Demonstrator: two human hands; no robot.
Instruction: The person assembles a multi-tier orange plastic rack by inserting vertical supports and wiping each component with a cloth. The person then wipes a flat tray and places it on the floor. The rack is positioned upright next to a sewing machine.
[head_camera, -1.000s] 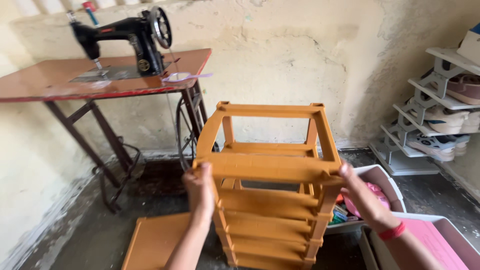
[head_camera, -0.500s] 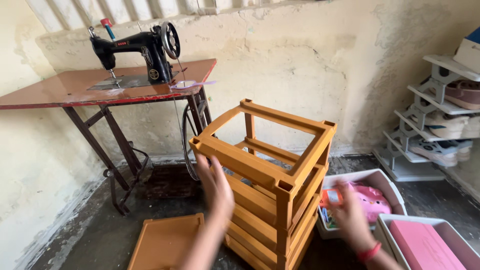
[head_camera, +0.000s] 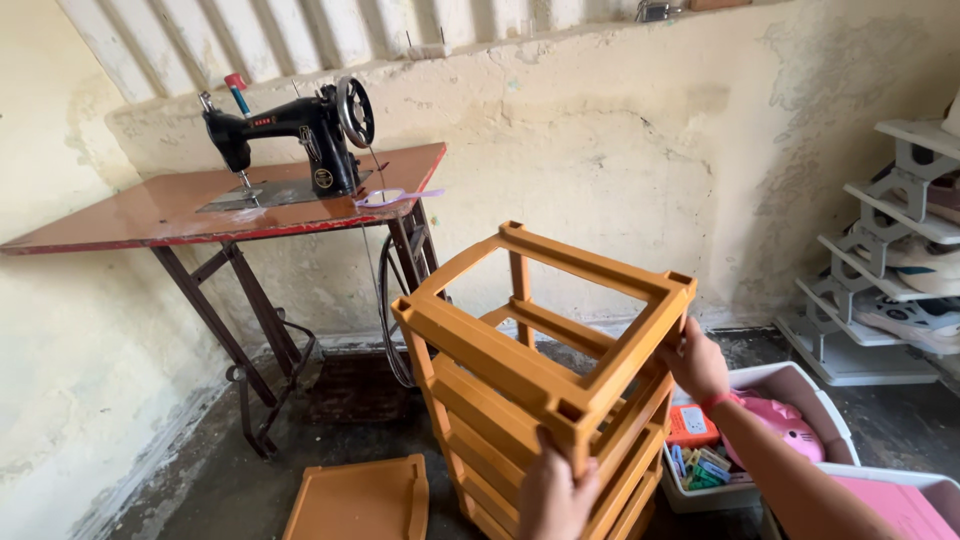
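An orange plastic rack frame (head_camera: 520, 360) with several open tiers stands on the floor in the middle of the view, turned corner-on to me. My left hand (head_camera: 555, 495) grips its near corner post just under the top rim. My right hand (head_camera: 695, 362), with a red band at the wrist, holds the rack's right corner under the top frame. Both hands are closed on the rack.
A flat orange panel (head_camera: 360, 498) lies on the floor at the lower left. A black sewing machine (head_camera: 290, 130) sits on a red-brown treadle table (head_camera: 150, 215) at the left. White bins (head_camera: 800, 385) with a pink item and small things stand at the right, with a white shoe rack (head_camera: 880, 260) behind them.
The rack has been turned from face-on to corner-on. Both hands came off it and took hold again, the left on the near corner, the right on the right corner.
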